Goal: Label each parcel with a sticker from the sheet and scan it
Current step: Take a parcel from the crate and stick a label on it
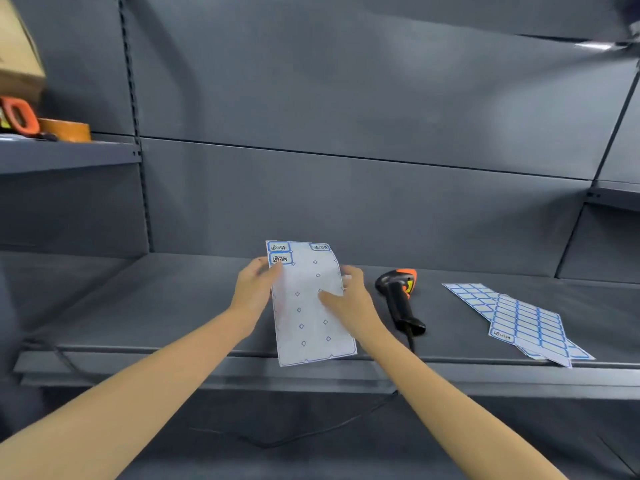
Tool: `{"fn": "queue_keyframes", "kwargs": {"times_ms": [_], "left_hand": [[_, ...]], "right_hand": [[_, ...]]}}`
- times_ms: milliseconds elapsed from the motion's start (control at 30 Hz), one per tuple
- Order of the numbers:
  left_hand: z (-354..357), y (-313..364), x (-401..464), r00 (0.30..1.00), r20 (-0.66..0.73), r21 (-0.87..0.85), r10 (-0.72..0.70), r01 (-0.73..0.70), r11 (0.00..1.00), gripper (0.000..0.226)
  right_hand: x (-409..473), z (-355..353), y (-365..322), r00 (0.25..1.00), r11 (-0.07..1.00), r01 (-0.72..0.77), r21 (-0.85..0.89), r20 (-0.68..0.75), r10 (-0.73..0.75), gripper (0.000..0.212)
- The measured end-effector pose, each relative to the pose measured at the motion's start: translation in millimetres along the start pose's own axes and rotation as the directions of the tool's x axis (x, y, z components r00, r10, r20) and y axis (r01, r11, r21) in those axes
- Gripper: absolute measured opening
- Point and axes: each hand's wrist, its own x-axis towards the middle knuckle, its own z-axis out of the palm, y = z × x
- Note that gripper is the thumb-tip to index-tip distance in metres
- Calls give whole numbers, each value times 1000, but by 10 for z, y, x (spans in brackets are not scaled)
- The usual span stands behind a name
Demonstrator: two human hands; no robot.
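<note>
Stickers are nearly gone from the sheet [308, 306] I'm holding up over the front of the shelf [138, 306]: only three are left, two stacked at the top left corner and one at the top right. My left hand [254, 289] pinches the upper left edge, thumb on or right beside the lower of the two stickers [280, 259]. My right hand [349, 296] steadies the right edge, thumb laid across the front of the paper and fingers behind it. I'd judge this as the peeling step, with the thumb working at a sticker's corner, though the blur there keeps me from saying whether any edge has lifted.

No parcel shows in this view apart from what may be a cardboard box [17, 53] at the upper left, on a higher shelf near an orange tape roll [65, 129]. The scanner [398, 299] lies on the shelf just right of my right hand, handle toward me, cable running off the front edge. Further right lie two fuller label sheets [519, 320], overlapping.

Next I need a clean lift of one sticker without tearing it, then a parcel brought within reach. After that the right hand has to let go of the sheet and take the scanner.
</note>
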Motion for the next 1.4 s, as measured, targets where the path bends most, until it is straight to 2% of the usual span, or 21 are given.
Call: {"fn": "queue_keyframes", "kwargs": {"times_ms": [67, 100, 167, 233, 533, 667, 767, 967, 1033, 1100, 1200, 1300, 1333, 1400], "left_hand": [[-56, 1, -10, 1000, -17, -12, -24, 23, 1000, 21], [-79, 2, -14, 999, -13, -21, -31, 31, 999, 23], [-113, -10, -12, 999, 9, -35, -40, 40, 999, 25], [-134, -29, -9, 998, 45, -26, -52, 53, 998, 26], [-154, 14, -44, 969, 241, 67, -60, 45, 997, 45], [-196, 4, -40, 957, 279, 58, -83, 70, 996, 47], [-209, -12, -31, 945, 302, 18, -122, 122, 992, 55], [-192, -33, -35, 937, 309, -32, -164, 182, 983, 60], [-191, -48, -31, 932, 323, -38, -163, 185, 982, 58], [-186, -61, -24, 933, 325, -48, -156, 181, 982, 58], [-180, -79, -26, 937, 314, -84, -154, 189, 978, 58], [-177, -91, -43, 938, 313, -114, -148, 192, 975, 55], [-169, -87, -51, 938, 313, -131, -151, 200, 971, 53], [-148, -68, -55, 941, 292, -192, -170, 232, 953, 43]], "right_hand": [[-6, 72, -22, 981, 969, 147, -201, -97, -169, 66], [-11, 94, -46, 950, 920, 253, -299, -101, -294, 63], [-9, 133, -111, 874, 782, 427, -454, -16, -486, 50], [10, 174, -179, 827, 684, 506, -526, 71, -557, 40], [133, 253, -373, 805, 499, 539, -679, 240, -543, 33], [123, 255, -335, 779, 496, 575, -651, 252, -574, 38], [125, 257, -258, 746, 426, 601, -676, 285, -602, 40], [117, 262, -182, 688, 361, 655, -664, 325, -649, 31], [121, 272, -171, 690, 384, 654, -652, 306, -656, 26], [119, 285, -172, 726, 454, 629, -632, 267, -634, 24], [103, 317, -140, 789, 601, 575, -555, 184, -585, 22], [91, 358, -109, 892, 818, 447, -363, 107, -440, 16], [91, 372, -96, 915, 863, 400, -309, 86, -394, 14], [94, 398, -67, 923, 880, 380, -286, 54, -381, 12]]}}
